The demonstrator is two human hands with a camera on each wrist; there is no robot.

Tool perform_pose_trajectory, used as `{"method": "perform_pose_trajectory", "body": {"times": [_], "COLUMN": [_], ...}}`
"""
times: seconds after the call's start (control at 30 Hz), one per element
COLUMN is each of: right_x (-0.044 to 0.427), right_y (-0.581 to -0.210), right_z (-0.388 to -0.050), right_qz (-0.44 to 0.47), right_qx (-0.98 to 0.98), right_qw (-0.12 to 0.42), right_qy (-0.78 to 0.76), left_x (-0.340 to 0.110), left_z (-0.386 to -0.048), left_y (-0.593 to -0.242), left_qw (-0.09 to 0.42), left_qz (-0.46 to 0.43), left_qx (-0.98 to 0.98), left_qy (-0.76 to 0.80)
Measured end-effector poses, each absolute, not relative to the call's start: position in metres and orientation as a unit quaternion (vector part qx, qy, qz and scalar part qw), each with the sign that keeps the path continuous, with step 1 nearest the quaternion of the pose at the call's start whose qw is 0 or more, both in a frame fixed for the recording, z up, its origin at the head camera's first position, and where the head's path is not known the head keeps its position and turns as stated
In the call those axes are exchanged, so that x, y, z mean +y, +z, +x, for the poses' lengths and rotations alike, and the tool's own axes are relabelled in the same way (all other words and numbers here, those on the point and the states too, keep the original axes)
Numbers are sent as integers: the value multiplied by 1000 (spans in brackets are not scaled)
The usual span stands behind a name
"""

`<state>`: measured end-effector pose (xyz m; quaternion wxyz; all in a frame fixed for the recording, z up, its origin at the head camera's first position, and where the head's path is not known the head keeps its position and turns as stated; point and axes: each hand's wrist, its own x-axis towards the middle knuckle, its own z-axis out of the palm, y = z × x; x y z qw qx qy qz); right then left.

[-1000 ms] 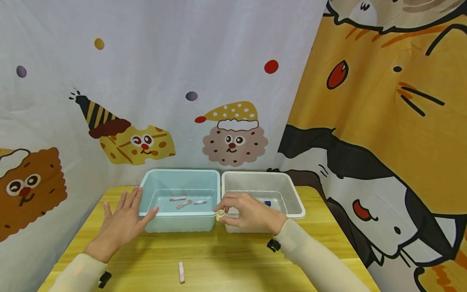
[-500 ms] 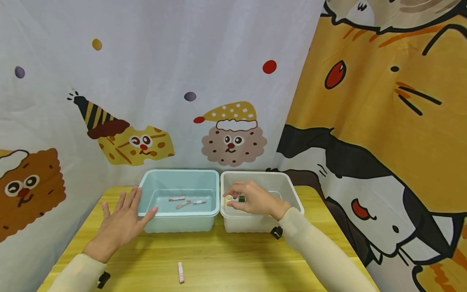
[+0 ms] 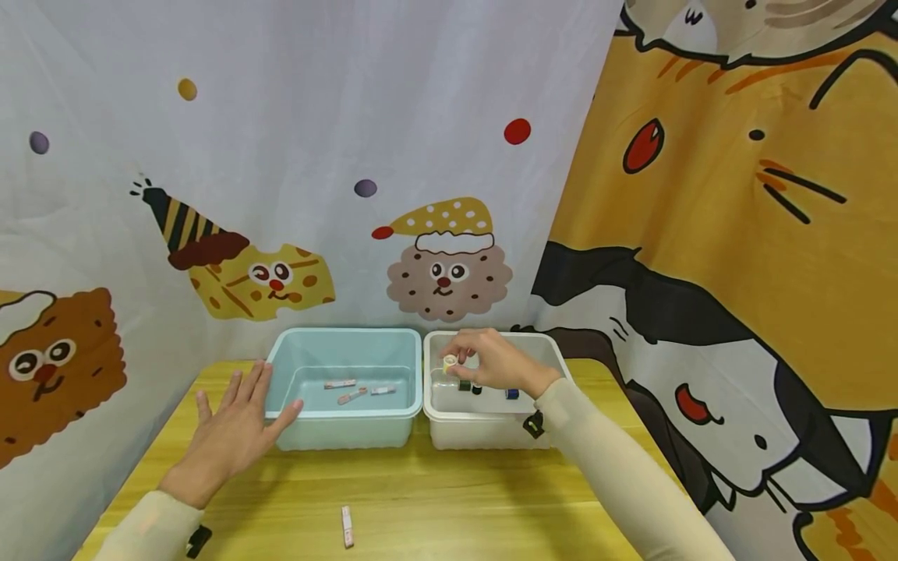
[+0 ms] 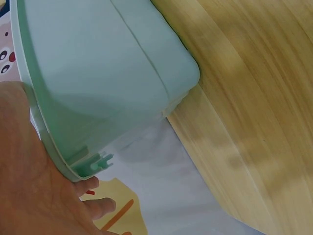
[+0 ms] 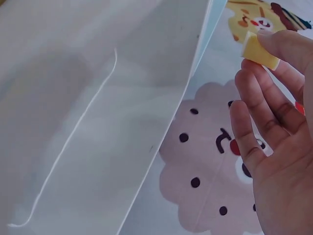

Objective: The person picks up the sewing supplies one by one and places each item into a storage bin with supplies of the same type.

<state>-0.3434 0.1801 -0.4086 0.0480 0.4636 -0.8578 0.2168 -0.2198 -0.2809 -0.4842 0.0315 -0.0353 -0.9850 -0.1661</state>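
Observation:
My right hand [image 3: 500, 360] pinches a small yellow spool [image 3: 450, 362] between thumb and fingers, over the left part of the white bin [image 3: 484, 430]. In the right wrist view, the yellow spool [image 5: 259, 51] shows a pale end, and the other fingers are spread loosely. Inside the white bin lie a dark green spool [image 3: 464, 386], a black one [image 3: 477, 389] and a blue one [image 3: 512, 394]. With fingers spread, my left hand [image 3: 235, 436] rests against the left rim of the light blue bin [image 3: 344, 432]; in the left wrist view it touches that bin's rim [image 4: 46, 137].
Several small pinkish-white strips [image 3: 353, 396] lie in the light blue bin. Another strip [image 3: 347, 527] is on the wooden table [image 3: 421, 499] near its front. Both bins stand side by side before a cartoon-printed curtain [image 3: 442, 93].
My right hand has moved from the front gap between the bins to over the white bin, rising toward its back with the yellow spool. The left hand stays put.

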Motion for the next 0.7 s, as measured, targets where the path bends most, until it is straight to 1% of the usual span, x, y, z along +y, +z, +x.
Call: {"method": "perform_pose_trajectory", "body": {"times": [0.23, 0.47, 0.7], "right_x": [183, 184, 185], "right_y": [-408, -415, -420], "right_z": [-364, -389, -403], "right_qz": [439, 421, 386], "right_qx": [-873, -884, -899], "right_qw": [28, 14, -15], "right_qy": [211, 202, 205], "left_x": [-281, -280, -280], "left_z": [-220, -220, -219], "left_y": [-484, -484, -486], "left_qw": [31, 35, 36], "left_qz": [-35, -35, -31], "left_qx": [-985, -985, -985], "left_qy": [-167, -165, -166]}}
